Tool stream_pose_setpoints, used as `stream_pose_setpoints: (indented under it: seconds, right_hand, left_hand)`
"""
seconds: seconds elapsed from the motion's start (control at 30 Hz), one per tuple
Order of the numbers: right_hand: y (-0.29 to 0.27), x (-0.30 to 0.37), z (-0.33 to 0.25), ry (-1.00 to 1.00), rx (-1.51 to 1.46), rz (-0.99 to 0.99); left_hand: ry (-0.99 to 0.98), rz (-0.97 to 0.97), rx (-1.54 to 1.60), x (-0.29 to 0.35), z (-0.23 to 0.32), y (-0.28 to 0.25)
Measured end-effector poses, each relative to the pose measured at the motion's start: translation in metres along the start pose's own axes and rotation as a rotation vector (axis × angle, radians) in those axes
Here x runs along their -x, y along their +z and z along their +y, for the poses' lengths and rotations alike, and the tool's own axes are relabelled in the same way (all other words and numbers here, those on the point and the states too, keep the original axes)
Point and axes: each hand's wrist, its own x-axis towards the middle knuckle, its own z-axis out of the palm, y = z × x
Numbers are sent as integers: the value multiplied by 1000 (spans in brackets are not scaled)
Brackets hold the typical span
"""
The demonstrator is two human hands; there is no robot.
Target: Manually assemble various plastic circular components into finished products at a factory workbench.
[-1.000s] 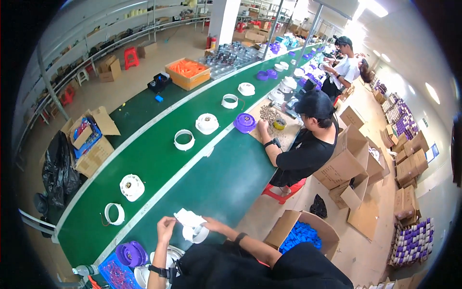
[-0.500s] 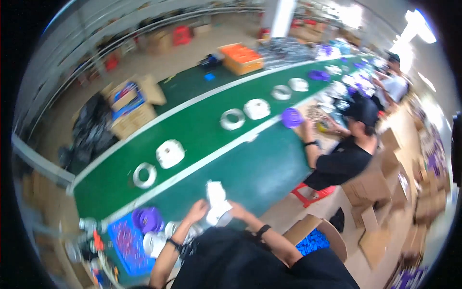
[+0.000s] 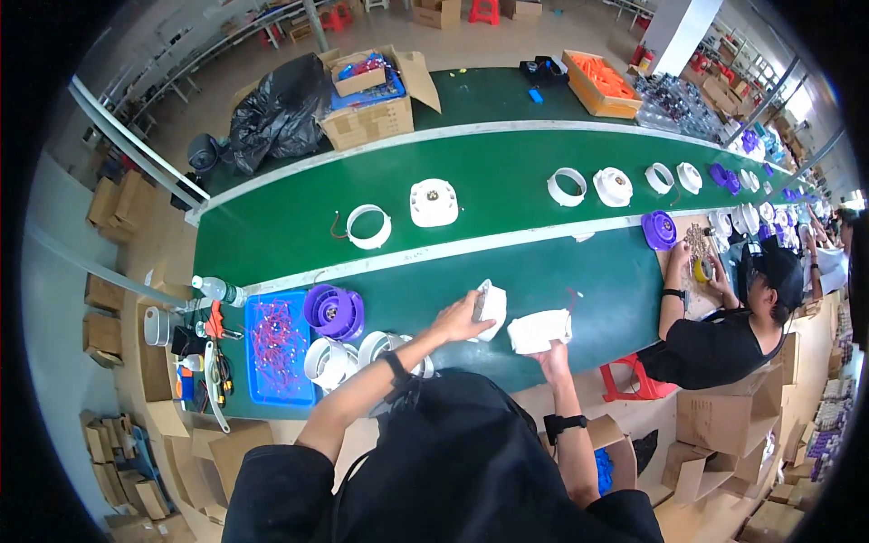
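While the left hand (image 3: 455,322) pinches a white housing (image 3: 491,308) over the green bench (image 3: 620,299), the right hand (image 3: 553,362) grips a white cylindrical part (image 3: 538,333) by its near edge; held apart, presumably, to avoid knocking

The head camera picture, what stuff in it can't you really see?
All in the head view:
- Right hand: some fingertips, hidden by the white part it holds.
- Blue pieces: partly hidden by the right forearm.
- Red wires: too thin and tangled to count.
- Black bag: anything inside, hidden by its plastic.
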Motion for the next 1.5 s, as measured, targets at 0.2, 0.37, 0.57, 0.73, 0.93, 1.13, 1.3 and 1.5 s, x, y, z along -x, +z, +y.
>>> stream_pose_setpoints:
  seconds: [0.2, 0.37, 0.57, 0.73, 0.93, 1.13, 1.3, 1.5]
  right_hand:
    - [-53, 8, -2, 137, 258, 129]
    - [-51, 27, 15, 315, 395, 135]
    - [-46, 16, 42, 408, 460, 93]
    - [-29, -8, 75, 470, 709, -68]
    - [29, -11, 81, 600, 859, -194]
    - [70, -9, 63, 648, 788, -156]
    - [111, -20, 52, 588, 838, -179]
    - [192, -18, 56, 466, 794, -201]
  left_hand:
    - [-87, 19, 51, -46, -7, 7]
    - [-113, 64, 300, -46, -38, -35]
    - [-188, 272, 999, 22, -62, -123]
    - [-88, 541, 1151, 102, -115, -248]
    - [-269, 1009, 1138, 186, -235, -325]
    - [-319, 1275, 1411, 182, -360, -321]
    - [-110, 1351, 1655, 130, -415, -307]
    - [-414, 1089, 1267, 116, -459, -294]
